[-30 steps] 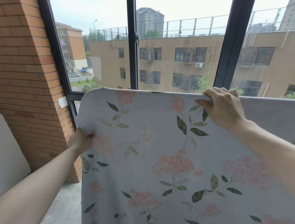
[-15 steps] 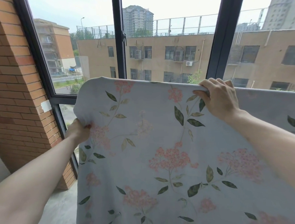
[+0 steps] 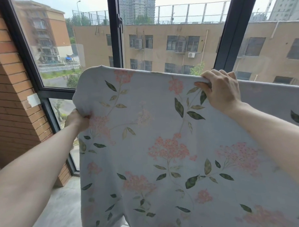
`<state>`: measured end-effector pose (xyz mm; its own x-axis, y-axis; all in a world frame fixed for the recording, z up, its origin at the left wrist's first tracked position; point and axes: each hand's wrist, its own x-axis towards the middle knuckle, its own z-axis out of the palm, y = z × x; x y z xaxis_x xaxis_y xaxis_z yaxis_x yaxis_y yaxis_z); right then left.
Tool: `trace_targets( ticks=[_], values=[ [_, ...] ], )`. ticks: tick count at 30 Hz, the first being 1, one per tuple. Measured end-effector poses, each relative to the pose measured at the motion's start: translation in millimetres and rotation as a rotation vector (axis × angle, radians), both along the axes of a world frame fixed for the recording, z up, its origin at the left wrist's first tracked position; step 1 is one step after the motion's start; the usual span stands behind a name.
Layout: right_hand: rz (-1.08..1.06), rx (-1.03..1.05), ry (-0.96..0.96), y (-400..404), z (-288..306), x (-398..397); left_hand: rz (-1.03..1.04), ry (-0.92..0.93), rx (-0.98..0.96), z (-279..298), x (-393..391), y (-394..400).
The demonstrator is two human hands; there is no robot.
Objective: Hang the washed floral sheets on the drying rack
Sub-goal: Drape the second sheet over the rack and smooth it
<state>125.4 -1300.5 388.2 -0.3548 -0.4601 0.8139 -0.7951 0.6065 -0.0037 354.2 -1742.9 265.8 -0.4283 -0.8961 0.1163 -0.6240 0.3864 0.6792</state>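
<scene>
A floral sheet [image 3: 164, 147], pale grey with pink blossom clusters and green leaves, hangs draped over a horizontal line in front of the window [image 3: 91, 47]; whatever bar carries it is hidden under the cloth. Its top fold runs left to right, dipping slightly toward the right, and the printed face hangs straight down toward the floor [image 3: 55, 211]. The right hand [image 3: 220, 89] curls its fingers over the top fold, thumb pressed on the near face, gripping the cloth. The left hand [image 3: 77, 119] pinches the sheet's left side edge, just below the rounded upper corner. A brick wall [image 3: 7, 85] stands at the left. No containers are in view.
</scene>
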Motion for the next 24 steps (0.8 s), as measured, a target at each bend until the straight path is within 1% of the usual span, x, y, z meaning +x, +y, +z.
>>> trace_targets(
  ticks=[5,11,14,19,24],
  values=[
    [-0.004,0.009,-0.018,-14.2,-5.9,-13.0,0.013,-0.022,0.020,-3.1,-13.9,-8.3],
    [-0.007,0.008,-0.035,-20.3,-8.7,-16.0,0.021,-0.008,0.022,-10.7,-32.4,-22.9],
    [-0.006,0.015,-0.034,-20.0,-13.1,-14.4,0.026,-0.043,0.019,-17.9,-39.2,-26.2],
    [-0.019,0.031,-0.043,-19.7,-22.4,-10.0,0.037,-0.049,0.035,-30.2,-43.1,-24.1],
    [-0.004,0.009,-0.071,-22.5,-23.0,1.2,0.030,-0.086,0.058,-27.4,-36.9,-27.8]
  ],
)
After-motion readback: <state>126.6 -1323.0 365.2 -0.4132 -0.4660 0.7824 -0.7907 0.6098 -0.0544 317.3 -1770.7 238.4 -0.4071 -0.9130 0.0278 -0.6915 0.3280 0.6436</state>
